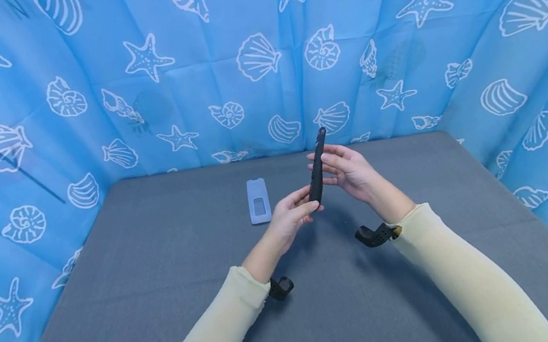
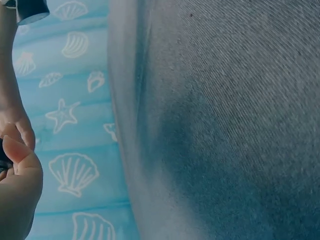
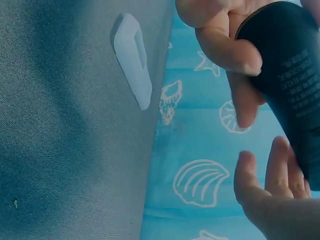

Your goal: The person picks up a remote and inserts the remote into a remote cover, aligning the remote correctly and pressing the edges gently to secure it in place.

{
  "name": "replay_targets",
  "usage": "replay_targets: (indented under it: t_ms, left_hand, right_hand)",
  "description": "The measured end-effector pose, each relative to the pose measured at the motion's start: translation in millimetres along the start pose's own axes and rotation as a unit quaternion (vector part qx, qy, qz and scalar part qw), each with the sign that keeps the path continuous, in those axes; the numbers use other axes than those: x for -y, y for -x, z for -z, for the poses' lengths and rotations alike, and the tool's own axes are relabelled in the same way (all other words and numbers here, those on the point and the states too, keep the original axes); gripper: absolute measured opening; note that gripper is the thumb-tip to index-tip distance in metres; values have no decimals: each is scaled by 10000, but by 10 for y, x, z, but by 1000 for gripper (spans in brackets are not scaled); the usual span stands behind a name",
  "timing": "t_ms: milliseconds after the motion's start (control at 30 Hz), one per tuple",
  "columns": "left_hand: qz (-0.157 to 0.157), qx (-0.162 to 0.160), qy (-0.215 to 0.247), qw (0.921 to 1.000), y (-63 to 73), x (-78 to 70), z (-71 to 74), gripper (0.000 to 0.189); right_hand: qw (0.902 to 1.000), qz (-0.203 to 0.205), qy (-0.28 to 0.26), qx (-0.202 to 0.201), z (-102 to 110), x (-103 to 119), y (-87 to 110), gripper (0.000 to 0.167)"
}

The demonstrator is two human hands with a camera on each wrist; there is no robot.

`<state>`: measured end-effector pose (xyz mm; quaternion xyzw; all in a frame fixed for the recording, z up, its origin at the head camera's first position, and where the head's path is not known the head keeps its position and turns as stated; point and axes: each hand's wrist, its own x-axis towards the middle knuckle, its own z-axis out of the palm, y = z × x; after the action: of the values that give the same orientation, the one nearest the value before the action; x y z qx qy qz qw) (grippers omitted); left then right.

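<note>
A black remote control point(image 1: 318, 165) is held tilted above the table, edge-on, buttons facing left. My left hand point(image 1: 290, 215) grips its lower end, thumb on the near side. Around the upper part is my right hand point(image 1: 352, 171), thumb on the near side and fingertips showing past the far side. The right wrist view shows the remote's back with small printed text, too blurred to read. A flat light-blue cover point(image 1: 258, 201) with a rectangular opening lies on the table, left of both hands. In the left wrist view, the left hand point(image 2: 22, 182) largely hides the remote.
The grey cloth-covered table point(image 1: 176, 299) stretches beneath both arms. Behind it and at both sides hangs a blue curtain point(image 1: 220, 80) printed with shells and starfish. Black wrist mounts point(image 1: 377, 235) project from under the cream sleeves.
</note>
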<state>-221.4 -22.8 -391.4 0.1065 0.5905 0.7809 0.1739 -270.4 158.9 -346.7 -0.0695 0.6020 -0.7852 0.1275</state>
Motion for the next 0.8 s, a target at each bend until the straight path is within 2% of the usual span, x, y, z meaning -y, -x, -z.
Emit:
replay_targets:
  t_ms: [200, 400, 633, 800]
  left_hand:
    - [-113, -66, -180, 9998, -2, 16, 1, 44]
    - [-134, -92, -270, 9995, -34, 53, -12, 44]
    - [-181, 40, -515, 9985, -50, 77, -26, 42]
    - [-148, 102, -594, 9981, -48, 96, -29, 42]
  right_hand:
    - [9990, -10, 66, -451, -31, 17, 9, 55]
    - [9951, -50, 526, -840, -60, 29, 0, 61]
    - [9816, 44, 1308, -1390, -131, 68, 15, 59]
    - [9759, 92, 1490, -1591, -139, 79, 17, 55]
